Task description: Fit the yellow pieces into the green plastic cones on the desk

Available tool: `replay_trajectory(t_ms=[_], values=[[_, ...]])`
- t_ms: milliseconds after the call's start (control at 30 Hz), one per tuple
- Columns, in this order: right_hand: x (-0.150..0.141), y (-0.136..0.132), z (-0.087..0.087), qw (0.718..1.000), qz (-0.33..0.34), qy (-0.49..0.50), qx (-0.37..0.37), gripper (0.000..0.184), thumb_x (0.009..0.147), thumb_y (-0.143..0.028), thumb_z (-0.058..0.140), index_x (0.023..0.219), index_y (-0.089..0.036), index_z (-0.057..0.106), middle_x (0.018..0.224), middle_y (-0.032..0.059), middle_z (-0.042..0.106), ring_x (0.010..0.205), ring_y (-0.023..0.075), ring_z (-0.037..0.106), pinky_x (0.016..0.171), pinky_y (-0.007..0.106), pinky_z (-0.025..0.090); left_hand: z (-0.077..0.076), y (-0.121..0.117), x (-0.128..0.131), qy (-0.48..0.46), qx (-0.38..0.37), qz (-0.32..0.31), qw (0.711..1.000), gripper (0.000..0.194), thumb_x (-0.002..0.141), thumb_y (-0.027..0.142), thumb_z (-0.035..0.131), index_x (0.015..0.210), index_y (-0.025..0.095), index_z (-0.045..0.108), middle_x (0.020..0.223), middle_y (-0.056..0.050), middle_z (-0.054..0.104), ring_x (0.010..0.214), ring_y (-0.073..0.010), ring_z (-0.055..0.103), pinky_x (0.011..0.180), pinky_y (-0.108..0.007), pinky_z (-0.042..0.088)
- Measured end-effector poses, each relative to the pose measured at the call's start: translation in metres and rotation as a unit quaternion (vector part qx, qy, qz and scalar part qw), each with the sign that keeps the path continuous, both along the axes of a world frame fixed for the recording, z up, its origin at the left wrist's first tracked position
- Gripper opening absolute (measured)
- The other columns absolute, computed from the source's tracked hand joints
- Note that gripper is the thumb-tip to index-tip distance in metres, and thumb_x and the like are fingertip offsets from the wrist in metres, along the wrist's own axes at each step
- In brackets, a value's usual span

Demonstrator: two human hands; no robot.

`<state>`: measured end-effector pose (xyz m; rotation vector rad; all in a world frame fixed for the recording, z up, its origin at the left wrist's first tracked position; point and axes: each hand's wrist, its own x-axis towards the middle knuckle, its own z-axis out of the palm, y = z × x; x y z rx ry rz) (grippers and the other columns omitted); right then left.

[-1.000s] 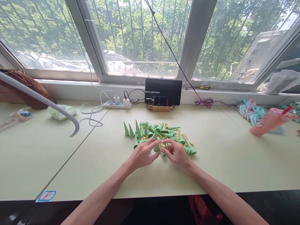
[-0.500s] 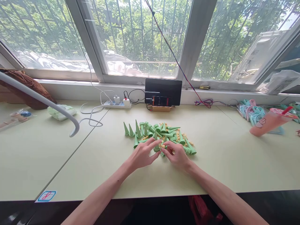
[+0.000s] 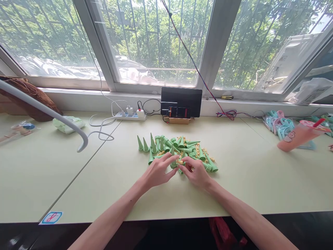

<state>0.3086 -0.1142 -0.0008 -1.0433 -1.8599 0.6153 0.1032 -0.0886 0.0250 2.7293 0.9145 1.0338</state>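
Note:
My left hand (image 3: 160, 170) is closed on a green plastic cone (image 3: 173, 161) that points upward, thumb and fingers around its base. Close beside it, my right hand (image 3: 195, 171) pinches a small yellow plastic piece (image 3: 180, 161) against the side of the cone's base. Whether the piece sits inside the base I cannot tell. Just beyond both hands lies a heap of green cones (image 3: 179, 142) and ridged green caps, mixed with small yellow pieces (image 3: 208, 156). Several green cones (image 3: 146, 145) stand upright at the heap's left side.
A phone (image 3: 179, 112) leans on a dark tablet-like screen (image 3: 182, 97) at the back. Left of it lies a white power strip (image 3: 130, 117) with cables. A pink drink cup (image 3: 299, 135) stands at the right. A white curved bar (image 3: 52, 111) crosses the left.
Both hands stay in nearly the same place at the cone. Any shift of the fingers or the yellow piece is very slight.

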Motion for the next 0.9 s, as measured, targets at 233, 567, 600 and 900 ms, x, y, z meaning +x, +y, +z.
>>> replay_trajectory(t_ms=[233, 567, 600, 900], values=[[-0.0008, -0.0015, 0.0021, 1.0, 0.003, -0.001, 0.008, 0.024, 0.094, -0.035, 0.055, 0.111, -0.018, 0.06, 0.053, -0.0092, 0.039, 0.046, 0.009, 0.031, 0.048, 0.022, 0.033, 0.0014, 0.0001, 0.0001, -0.001, 0.003, -0.005, 1.0, 0.032, 0.093, 0.028, 0.057, 0.124, 0.022, 0.055, 0.089, -0.002, 0.061, 0.046, -0.0053, 0.036, 0.047, -0.02, 0.039], [-0.0007, 0.0002, -0.0001, 1.0, -0.007, -0.004, 0.027, 0.021, 0.094, -0.035, 0.055, 0.104, -0.019, 0.063, 0.051, -0.0081, 0.04, 0.045, 0.009, 0.032, 0.047, 0.022, 0.033, 0.0001, 0.0005, -0.0006, 0.003, -0.001, -0.002, 1.0, 0.031, 0.093, 0.028, 0.057, 0.123, 0.021, 0.055, 0.09, -0.003, 0.062, 0.046, -0.0051, 0.038, 0.047, -0.02, 0.039], [-0.0008, 0.0002, 0.0001, 1.0, -0.007, -0.004, 0.03, 0.021, 0.094, -0.035, 0.055, 0.104, -0.018, 0.063, 0.051, -0.0079, 0.041, 0.045, 0.0089, 0.033, 0.047, 0.022, 0.033, 0.0001, 0.0004, -0.0007, 0.003, -0.001, -0.002, 1.0, 0.031, 0.093, 0.028, 0.057, 0.123, 0.021, 0.055, 0.09, -0.003, 0.062, 0.046, -0.0051, 0.038, 0.047, -0.02, 0.039], [-0.0007, 0.0005, -0.0014, 1.0, -0.014, -0.006, 0.022, 0.024, 0.095, -0.039, 0.054, 0.1, -0.018, 0.064, 0.052, -0.0068, 0.043, 0.045, 0.0091, 0.036, 0.046, 0.022, 0.035, 0.0003, 0.0008, -0.001, 0.0, -0.002, 0.001, 1.0, 0.03, 0.093, 0.028, 0.056, 0.122, 0.021, 0.056, 0.091, -0.003, 0.062, 0.046, -0.005, 0.037, 0.048, -0.02, 0.039]])
